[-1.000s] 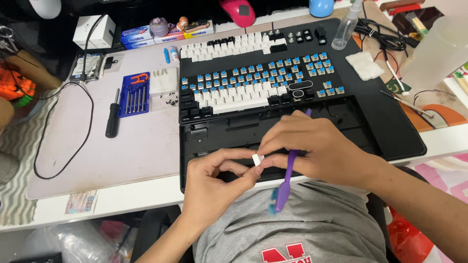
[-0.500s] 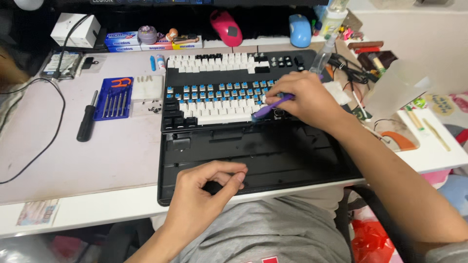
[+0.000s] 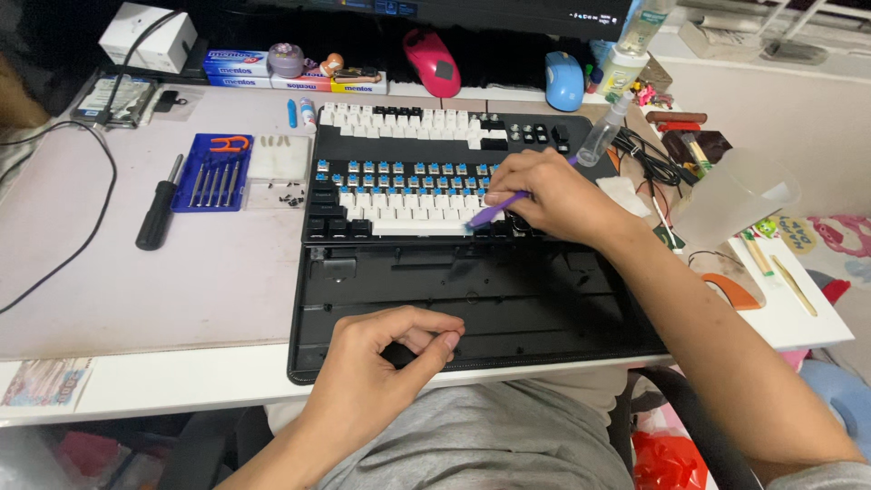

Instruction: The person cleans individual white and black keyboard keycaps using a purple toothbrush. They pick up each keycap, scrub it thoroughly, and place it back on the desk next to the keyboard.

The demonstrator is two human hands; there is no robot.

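A keyboard (image 3: 399, 177) with bare blue switches and some white and black keycaps lies at the middle of the desk. My right hand (image 3: 553, 195) rests on its right part, gripping a purple pen-like tool (image 3: 497, 209) whose tip points at the lower white keys. In front of it lies an empty black keyboard case (image 3: 508, 299). My left hand (image 3: 386, 363) rests on the case's front edge, fingers curled, thumb against forefinger, with nothing visible between them.
A black screwdriver (image 3: 156, 213) and a blue tray of bits (image 3: 210, 172) lie to the left, beside small loose screws. A spray bottle (image 3: 603, 132), a red mouse (image 3: 433, 62), a blue mouse (image 3: 564, 80) and a clear plastic cover (image 3: 739, 195) stand at the back and right. A black cable (image 3: 82, 245) loops at the left.
A second ago both hands pinched a white keycap near my body. My right hand has since carried the purple tool up to the keyboard; my left hand stayed low on the case.
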